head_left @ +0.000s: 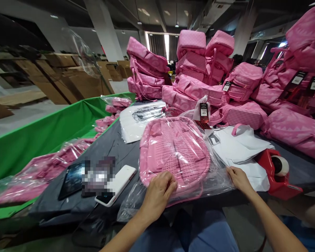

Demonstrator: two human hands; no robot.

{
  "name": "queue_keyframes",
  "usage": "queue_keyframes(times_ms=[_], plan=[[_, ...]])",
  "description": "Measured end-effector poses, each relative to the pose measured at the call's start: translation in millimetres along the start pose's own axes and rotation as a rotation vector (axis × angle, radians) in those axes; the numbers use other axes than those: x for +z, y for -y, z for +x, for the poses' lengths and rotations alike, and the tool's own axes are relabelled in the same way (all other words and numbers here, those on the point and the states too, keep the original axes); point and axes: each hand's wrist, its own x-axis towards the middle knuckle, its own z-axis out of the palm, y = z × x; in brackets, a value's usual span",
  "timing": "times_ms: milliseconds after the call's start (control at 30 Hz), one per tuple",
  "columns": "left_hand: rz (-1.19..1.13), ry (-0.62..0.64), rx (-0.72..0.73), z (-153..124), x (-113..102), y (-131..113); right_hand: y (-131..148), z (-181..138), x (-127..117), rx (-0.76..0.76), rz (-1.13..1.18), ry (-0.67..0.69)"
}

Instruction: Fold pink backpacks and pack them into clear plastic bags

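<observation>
A pink backpack [170,147] in a clear plastic bag [217,180] lies flat before me at the table's front edge. My left hand [159,190] rests on its lower part, the fingers curled in; what they grip, if anything, is hidden. At the right, my right hand [238,179] pinches the edge of the plastic between thumb and fingers. A black hang tag [204,112] with a white label sits at the backpack's upper right, partly over white film.
Pink backpacks [191,66] are piled along the back and right. A red tape dispenser [274,175] and white paper sheets [238,143] lie to the right. Leftward are a white power bank [118,183], a tablet [72,178] and a green bin [55,120] holding bagged pink items.
</observation>
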Motion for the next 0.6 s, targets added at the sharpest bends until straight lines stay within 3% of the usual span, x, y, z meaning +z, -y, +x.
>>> queue_keyframes(times_ms=[133,267,367,467,600], plan=[[0.035,-0.027,-0.001,2,2,0,-5,-18,-44,-0.022,-0.051,-0.120],[0.027,0.002,0.014,4,0,3,-30,-44,-114,-0.030,-0.167,-0.511],[0.020,0.012,0.029,4,0,12,-45,-56,-155,0.092,-0.127,-0.709],[-0.002,-0.007,0.039,6,4,30,-56,-56,-172,0.200,-0.008,-0.703],[-0.006,-0.016,0.066,7,12,57,-72,-46,-167,0.318,0.070,-0.646]])
